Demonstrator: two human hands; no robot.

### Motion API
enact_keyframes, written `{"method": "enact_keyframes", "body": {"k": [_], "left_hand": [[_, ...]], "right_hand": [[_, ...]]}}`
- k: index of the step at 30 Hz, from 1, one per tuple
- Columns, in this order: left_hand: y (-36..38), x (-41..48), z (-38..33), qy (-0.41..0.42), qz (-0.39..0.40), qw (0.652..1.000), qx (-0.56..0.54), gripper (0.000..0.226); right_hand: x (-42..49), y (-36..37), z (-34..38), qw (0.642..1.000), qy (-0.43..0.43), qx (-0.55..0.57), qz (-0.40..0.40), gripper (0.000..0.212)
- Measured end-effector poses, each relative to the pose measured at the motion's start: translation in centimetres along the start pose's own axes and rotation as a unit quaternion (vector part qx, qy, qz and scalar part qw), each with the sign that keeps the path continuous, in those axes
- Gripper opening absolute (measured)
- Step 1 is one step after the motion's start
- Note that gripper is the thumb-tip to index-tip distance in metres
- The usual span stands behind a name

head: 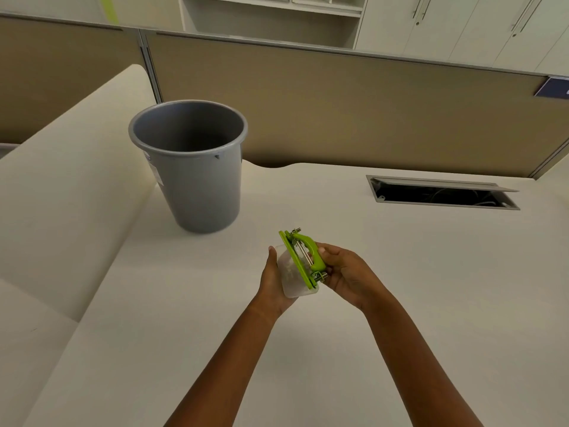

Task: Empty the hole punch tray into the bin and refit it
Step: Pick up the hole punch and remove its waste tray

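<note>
A green hole punch is held tilted on its side above the white desk, between both hands. Its clear plastic tray faces left and sits against the green base; pale paper bits show through it. My left hand cups the tray from the left and below. My right hand grips the green handle and metal hinge side. A grey bin stands upright and open on the desk, up and to the left of the hands.
The white desk stretches right, with an open cable hatch at the back right. A brown partition wall runs behind. A raised cream surface lies to the left of the bin.
</note>
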State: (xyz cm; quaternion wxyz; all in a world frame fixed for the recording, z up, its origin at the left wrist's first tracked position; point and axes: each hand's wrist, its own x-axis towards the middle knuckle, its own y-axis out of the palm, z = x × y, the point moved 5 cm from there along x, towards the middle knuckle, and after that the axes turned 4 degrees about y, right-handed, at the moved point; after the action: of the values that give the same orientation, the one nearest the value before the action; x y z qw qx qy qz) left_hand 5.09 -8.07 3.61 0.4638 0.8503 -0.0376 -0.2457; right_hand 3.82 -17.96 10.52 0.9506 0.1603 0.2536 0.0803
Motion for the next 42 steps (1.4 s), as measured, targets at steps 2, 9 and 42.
{"method": "enact_keyframes", "body": {"k": [2,9,42], "left_hand": [[-0.1,-0.1,-0.2,0.002,-0.003,1.0,0.0,0.063],[-0.3,-0.3,-0.3,-0.005,0.008,1.0,0.019,0.058],[-1.9,-1.3,-1.7,0.016,-0.052,0.999,0.008,0.063]], "right_hand": [[-0.2,-0.2,-0.4,0.997,0.021,0.073,-0.005,0.036],[-0.6,-0.5,-1.0,0.967,0.064,0.246,0.011,0.058],[1.1,-4.8,-1.1,0.972,-0.017,-0.066,-0.226,0.02]]}}
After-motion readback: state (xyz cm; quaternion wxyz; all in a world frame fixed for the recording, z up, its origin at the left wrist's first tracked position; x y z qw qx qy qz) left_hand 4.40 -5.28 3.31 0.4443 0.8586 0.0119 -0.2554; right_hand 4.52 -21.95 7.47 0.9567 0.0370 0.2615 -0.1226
